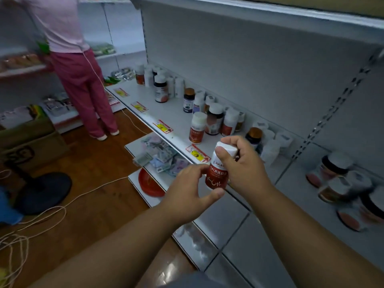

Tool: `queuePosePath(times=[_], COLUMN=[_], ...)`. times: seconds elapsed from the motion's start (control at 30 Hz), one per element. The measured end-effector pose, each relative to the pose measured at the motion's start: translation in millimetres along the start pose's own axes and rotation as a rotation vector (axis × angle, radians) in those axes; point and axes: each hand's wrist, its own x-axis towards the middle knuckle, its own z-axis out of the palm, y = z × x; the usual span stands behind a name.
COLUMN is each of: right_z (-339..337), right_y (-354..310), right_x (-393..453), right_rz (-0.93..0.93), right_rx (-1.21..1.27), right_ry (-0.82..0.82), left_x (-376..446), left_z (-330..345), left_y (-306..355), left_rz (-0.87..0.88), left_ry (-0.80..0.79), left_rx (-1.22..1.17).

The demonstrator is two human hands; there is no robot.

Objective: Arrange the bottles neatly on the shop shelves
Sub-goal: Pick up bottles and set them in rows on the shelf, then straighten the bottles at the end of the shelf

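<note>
White metal shop shelves [166, 113] run along a grey back panel, over a brown wooden floor [97, 163] crossed by pale cords. Yellow-and-red price tags [162, 126] sit along the front lip of the main shelf. On it stand scattered bottles: a far cluster of white-capped ones [161, 88], a middle group that includes a dark bottle with a brown cap [189, 100] and a red-labelled bottle with a white cap [197, 127], and further right, on the next shelf section, blurred dark-banded jars [336, 175], some tipped over. The lower shelf [145, 146] holds loose flat packets, and a red dish [149, 183] lies on the level below that. At far left a second person in pink top and magenta trousers [81, 80] stands facing other shelves, near a cardboard box [31, 140] and a black round fan base [43, 192].

Both hands hold one red-labelled bottle with white cap [218, 169] upright in front of the shelf edge. The left hand [187, 196] pinches its body between thumb and fingers; the right hand [241, 163] curls around the cap.
</note>
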Motion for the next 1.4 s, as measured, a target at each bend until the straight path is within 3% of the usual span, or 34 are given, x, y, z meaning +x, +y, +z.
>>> queuePosePath(times=[0.17,0.37,0.6,0.7,0.87,1.23,1.4], right_z=[12.7,33.8,70.1,78.2,93.4,103.7,101.2], right_y=[11.2,27.4,38.4,38.9,41.9,40.6,26.2], right_x=[69.6,129.9,145.2,142.3,136.5,137.5,127.3], right_rz=[0.037,0.073,0.153,0.205,0.233,0.194,0.074], right_rx=[-0.150,-0.425,-0.577,-0.653,-0.674,-0.759,-0.828], right_ry=[0.069,0.141,0.168,0.178,0.258,0.300,0.368], left_x=[78.5,172.0,249.1,265.4,280.3,285.6,272.7], left_z=[-24.6,-50.8,-51.6,-51.0,-53.3,-61.5,-73.0], left_y=[-31.1,-65.1,-101.9,-108.6,-115.2,-120.0,-113.4], left_rz=[0.040,0.262,0.604,0.656,0.737,0.765,0.887], left_ry=[-0.004,0.182,-0.131,-0.335,-0.465,-0.488,-0.314], left_rx=[0.100,0.304,0.394,0.396,0.371,0.360,0.296])
